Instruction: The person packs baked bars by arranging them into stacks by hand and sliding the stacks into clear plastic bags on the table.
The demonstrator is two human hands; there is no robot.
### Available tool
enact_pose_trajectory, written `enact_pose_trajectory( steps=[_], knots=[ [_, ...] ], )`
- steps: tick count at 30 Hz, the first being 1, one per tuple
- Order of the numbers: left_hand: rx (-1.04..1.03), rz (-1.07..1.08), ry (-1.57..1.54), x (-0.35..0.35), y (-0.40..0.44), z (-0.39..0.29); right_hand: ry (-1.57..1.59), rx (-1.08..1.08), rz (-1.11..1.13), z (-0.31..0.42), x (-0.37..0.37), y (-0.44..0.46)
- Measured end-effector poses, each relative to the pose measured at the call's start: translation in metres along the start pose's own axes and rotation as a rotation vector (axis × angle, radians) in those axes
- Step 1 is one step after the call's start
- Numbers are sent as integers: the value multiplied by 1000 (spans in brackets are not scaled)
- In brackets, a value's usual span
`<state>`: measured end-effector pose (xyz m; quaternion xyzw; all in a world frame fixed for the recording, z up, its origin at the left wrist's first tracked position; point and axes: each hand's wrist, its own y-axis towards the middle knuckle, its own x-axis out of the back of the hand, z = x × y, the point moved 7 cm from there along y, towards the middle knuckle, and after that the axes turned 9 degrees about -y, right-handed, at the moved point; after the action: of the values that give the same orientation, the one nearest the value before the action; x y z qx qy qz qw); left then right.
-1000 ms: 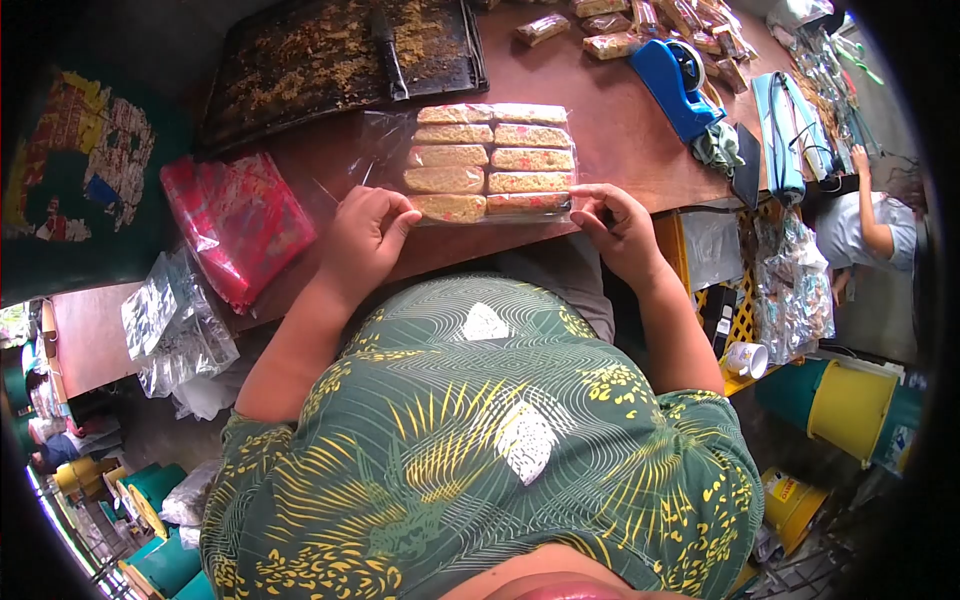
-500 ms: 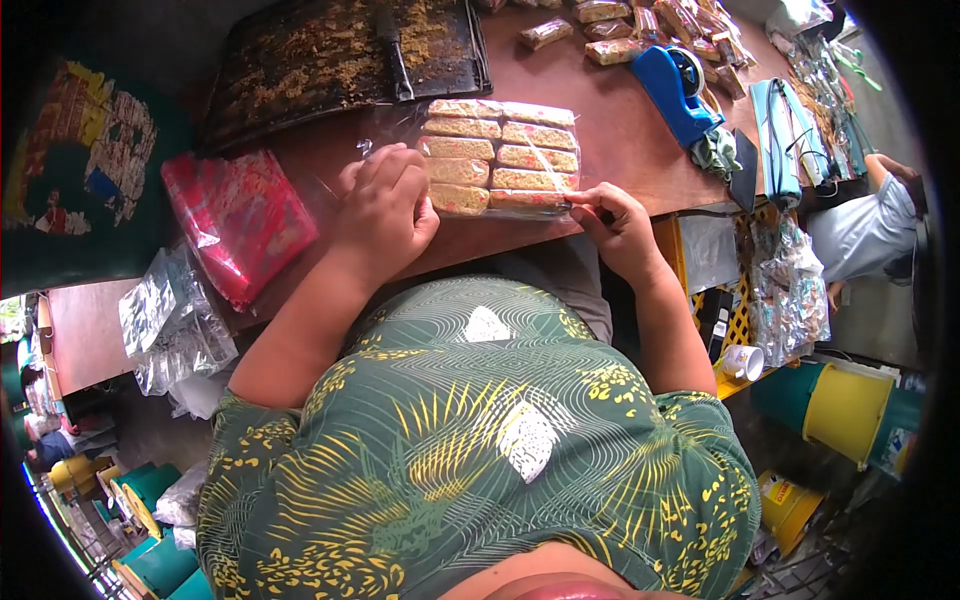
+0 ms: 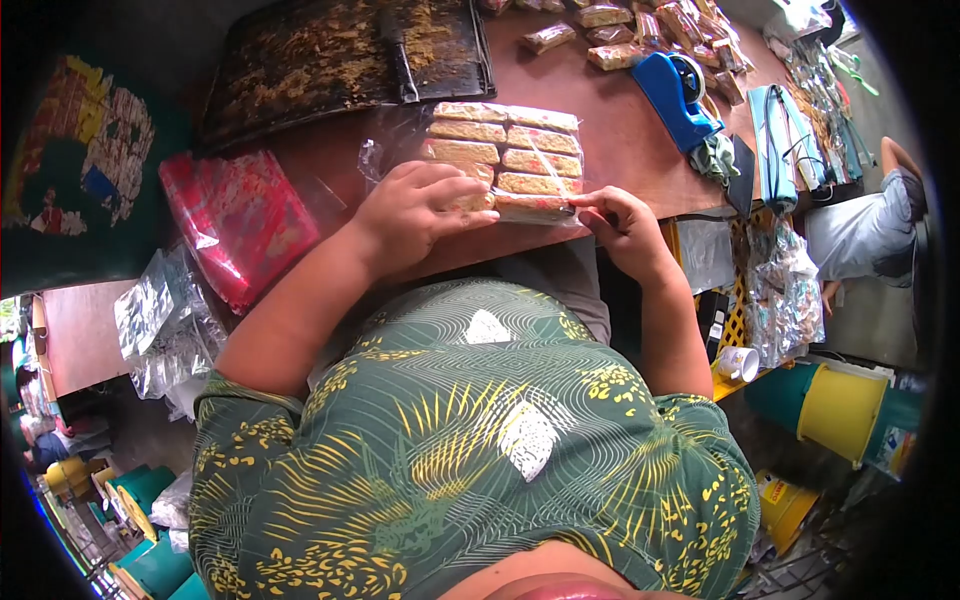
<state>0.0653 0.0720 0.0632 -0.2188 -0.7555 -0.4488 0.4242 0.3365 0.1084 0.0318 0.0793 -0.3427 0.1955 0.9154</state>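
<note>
Bars [image 3: 540, 160] in clear wrap [image 3: 398, 130] on our worktop [image 3: 622, 148].
Our right grip [image 3: 590, 205] pinches the wrap's corner; our left grip [image 3: 418, 215], slightly spread, lies over the near left bars.

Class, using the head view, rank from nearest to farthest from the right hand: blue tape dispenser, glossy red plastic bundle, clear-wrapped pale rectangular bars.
1. Clear-wrapped bars: wrapper edge touched by the right hand.
2. Blue tape dispenser: farther up, slightly right.
3. Red plastic bundle: leftward, beyond the left hand.
</note>
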Motion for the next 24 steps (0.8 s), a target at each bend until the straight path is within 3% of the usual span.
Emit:
enact_pose_trajectory(
  steps=[2,5,10,15,19,22,24],
  knots=[
    [-4,4,-13,-2,-1,2,-296,83,5,28,11,-2],
    [-12,-9,-6,-1,-1,2,-657,204,-281,73,15,-7],
    [-55,-53,-73,-3,-1,4,-628,520,-212,125,-58,11],
    [0,-92,-217,10,2,7,-874,510,-338,106,-77,43],
    [162,-318,-235,26,-17,8,-895,493,-348,108,-76,46],
    [290,-311,-150,25,-33,7,-923,471,-350,104,-79,46],
    [390,-194,-252,17,-40,20,-938,452,-350,105,-80,46]
  ],
)
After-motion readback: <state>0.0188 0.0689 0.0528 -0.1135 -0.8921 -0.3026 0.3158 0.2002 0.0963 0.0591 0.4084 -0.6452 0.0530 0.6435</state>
